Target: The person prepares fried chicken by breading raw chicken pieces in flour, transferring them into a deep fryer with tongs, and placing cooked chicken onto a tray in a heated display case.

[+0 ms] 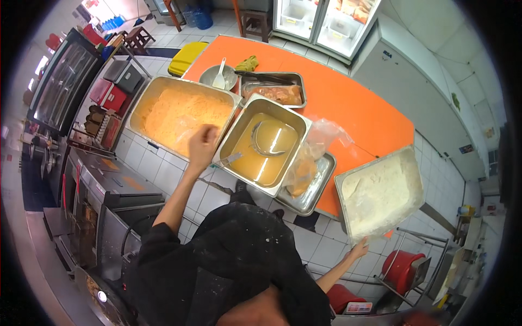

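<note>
My left hand (202, 147), fingers curled and blurred, hovers over the near right edge of a deep steel pan (136, 95) of orange breading powder (167, 112). Whether its fingers pinch anything is unclear. At the right, my right hand (359, 249) grips the near corner of a steel pan (339, 191) of white flour (379, 191). Between them, a steel pan (308, 122) contains yellowish liquid (248, 157) and a partly submerged round metal utensil (253, 140). Clear plastic film (188, 127) appears on the orange powder.
An orange table (346, 102) supports the pans. A shallow tray (322, 191) carries a plastic bag of orange powder (301, 173). Behind are a tray (302, 87) with bagged meat (281, 93) and black tongs (261, 76), plus a bowl (207, 73) with a white scoop (219, 80).
</note>
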The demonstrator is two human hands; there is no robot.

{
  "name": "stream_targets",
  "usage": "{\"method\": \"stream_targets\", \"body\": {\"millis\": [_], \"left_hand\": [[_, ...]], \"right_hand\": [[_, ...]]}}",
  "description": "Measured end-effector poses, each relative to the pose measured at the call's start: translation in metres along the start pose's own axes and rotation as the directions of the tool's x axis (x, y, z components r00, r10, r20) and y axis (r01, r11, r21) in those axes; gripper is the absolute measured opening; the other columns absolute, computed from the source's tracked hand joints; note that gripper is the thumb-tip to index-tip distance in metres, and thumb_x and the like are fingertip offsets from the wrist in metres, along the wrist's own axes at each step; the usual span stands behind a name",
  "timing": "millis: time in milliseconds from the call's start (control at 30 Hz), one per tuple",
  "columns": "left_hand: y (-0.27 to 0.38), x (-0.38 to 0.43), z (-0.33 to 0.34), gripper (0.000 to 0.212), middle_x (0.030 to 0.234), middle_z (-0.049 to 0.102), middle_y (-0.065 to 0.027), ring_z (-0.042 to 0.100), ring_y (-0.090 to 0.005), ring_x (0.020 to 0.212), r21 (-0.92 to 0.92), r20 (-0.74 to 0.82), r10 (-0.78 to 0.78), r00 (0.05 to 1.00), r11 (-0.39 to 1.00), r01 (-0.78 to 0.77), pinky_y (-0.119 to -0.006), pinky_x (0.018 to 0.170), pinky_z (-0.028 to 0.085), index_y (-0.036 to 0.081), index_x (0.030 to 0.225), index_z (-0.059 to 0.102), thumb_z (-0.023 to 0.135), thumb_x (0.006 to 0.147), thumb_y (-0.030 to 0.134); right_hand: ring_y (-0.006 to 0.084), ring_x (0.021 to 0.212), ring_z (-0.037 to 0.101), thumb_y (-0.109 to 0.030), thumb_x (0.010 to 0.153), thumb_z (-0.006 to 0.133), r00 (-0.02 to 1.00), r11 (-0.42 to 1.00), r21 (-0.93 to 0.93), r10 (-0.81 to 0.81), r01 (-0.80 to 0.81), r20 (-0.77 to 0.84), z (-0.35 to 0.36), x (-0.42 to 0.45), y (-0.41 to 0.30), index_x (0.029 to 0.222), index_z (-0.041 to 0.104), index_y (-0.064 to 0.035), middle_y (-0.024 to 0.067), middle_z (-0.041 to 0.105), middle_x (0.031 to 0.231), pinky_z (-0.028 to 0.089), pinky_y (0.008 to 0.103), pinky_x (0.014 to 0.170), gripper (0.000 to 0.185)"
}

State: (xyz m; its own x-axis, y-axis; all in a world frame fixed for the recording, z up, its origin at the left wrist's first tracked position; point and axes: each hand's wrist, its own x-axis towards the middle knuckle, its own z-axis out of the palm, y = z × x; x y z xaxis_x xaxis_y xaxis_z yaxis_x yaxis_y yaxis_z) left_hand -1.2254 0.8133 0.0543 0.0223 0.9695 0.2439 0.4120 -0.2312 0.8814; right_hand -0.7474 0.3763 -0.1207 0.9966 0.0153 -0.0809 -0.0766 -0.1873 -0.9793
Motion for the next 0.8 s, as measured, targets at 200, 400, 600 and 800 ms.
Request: {"method": "stream_targets", "body": {"millis": [200,400,600,800], "left_hand": [[-0.182,-0.003,-0.104,0.035,0.075,0.057,-0.0048,0.052,-0.0111,0.065,0.0,-0.684,-0.241,0.689,0.944,0.331,-0.029,0.052,0.043,-0.001,0.092,0.057,0.061,0.095,0.034],[-0.204,0.002,-0.097,0.03,0.075,0.057,-0.0048,0.054,-0.0113,0.058,-0.577,-0.191,-0.753,0.63,0.605,0.549,-0.027,0.043,0.041,0.001,0.098,0.056,0.065,0.092,0.029],[-0.215,0.032,-0.194,0.02,0.083,0.067,-0.0076,0.06,-0.0122,0.065,-0.415,-0.417,-0.439,0.796,0.871,0.263,-0.026,0.058,0.047,-0.004,0.103,0.064,0.061,0.087,0.008],[-0.271,0.053,-0.314,0.02,0.081,0.068,-0.0061,0.059,-0.0105,0.069,-0.171,-0.255,-0.448,0.857,0.893,0.416,-0.026,0.063,0.047,-0.005,0.101,0.066,0.059,0.084,0.003]], "right_hand": [[0.025,0.086,0.06,-0.035,0.093,0.063,0.996,0.919,-0.386,0.051,-0.075,-0.071,0.017,-0.044,-0.008,0.099,0.057,0.0071,0.017,0.063,0.099,0.05,0.0375,0.078,0.043],[0.0279,0.088,0.06,-0.019,0.094,0.058,0.836,0.696,-0.642,-0.527,0.322,-0.152,0.155,-0.136,-0.132,0.104,0.06,0.0007,0.0151,0.063,0.099,0.05,0.0393,0.079,0.022],[0.0165,0.079,0.058,-0.014,0.094,0.059,0.757,0.803,-0.156,-0.45,0.575,0.474,0.32,-0.297,-0.237,0.093,0.06,0.0006,0.0072,0.06,0.082,0.047,0.0301,0.073,0.015],[0.0134,0.067,0.057,-0.013,0.091,0.063,0.547,0.765,-0.12,-0.331,0.632,0.769,0.388,-0.368,-0.265,0.087,0.061,0.0026,0.0094,0.061,0.07,0.047,0.0293,0.065,0.017]]}}
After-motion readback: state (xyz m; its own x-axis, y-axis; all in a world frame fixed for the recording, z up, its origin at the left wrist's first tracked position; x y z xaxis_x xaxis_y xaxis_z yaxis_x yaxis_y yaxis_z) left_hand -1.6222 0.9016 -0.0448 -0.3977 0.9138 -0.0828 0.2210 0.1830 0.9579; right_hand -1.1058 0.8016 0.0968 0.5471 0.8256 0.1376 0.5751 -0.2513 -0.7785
